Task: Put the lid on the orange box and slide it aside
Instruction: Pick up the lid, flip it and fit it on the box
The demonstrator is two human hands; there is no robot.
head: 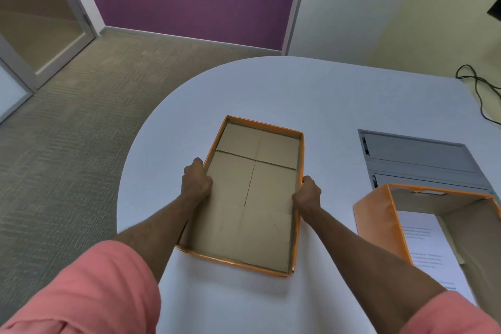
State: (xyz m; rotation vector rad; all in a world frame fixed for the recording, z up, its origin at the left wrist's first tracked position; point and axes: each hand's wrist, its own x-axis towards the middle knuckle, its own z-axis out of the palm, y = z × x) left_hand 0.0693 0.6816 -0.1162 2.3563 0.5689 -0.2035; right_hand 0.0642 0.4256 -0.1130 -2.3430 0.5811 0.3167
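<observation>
The orange lid lies upside down in the middle of the white table, its brown cardboard inside facing up. My left hand grips its left rim and my right hand grips its right rim. The deep orange box stands open at the right, with printed paper sheets inside it.
A grey cable hatch is set into the table behind the orange box. A black cable trails over the far right corner. The table's rounded edge drops to carpet on the left.
</observation>
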